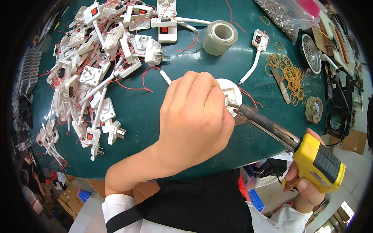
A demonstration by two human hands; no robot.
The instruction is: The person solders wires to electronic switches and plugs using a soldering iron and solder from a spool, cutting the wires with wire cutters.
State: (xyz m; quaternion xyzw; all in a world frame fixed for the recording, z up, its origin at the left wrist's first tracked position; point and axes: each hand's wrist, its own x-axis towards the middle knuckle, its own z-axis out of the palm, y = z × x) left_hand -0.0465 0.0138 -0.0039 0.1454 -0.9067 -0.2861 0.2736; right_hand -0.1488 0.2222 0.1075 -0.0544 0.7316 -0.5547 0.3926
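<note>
My right hand (305, 182) grips the yellow and black handle of a gun-style soldering iron (272, 130). The iron's tip meets the inside of an open white plug housing (232, 93) with a rounded rim. Closed over that housing from the left, my left hand (194, 112) hides much of it, and its fingertips are out of sight. A white sleeve (165, 77) pokes out beyond the left knuckles. Just behind the housing lies a white cable piece (252, 68) ending in a small open box, with thin red wires by its near end.
White plug and switch parts with red wires (89, 77) are heaped on the green table (143, 112) at left. A clear tape roll (220, 38) stands at the back. Rubber bands (287, 75), a metal bowl (311, 54), a small round tub (313, 110) and a black fan (337, 120) are at right.
</note>
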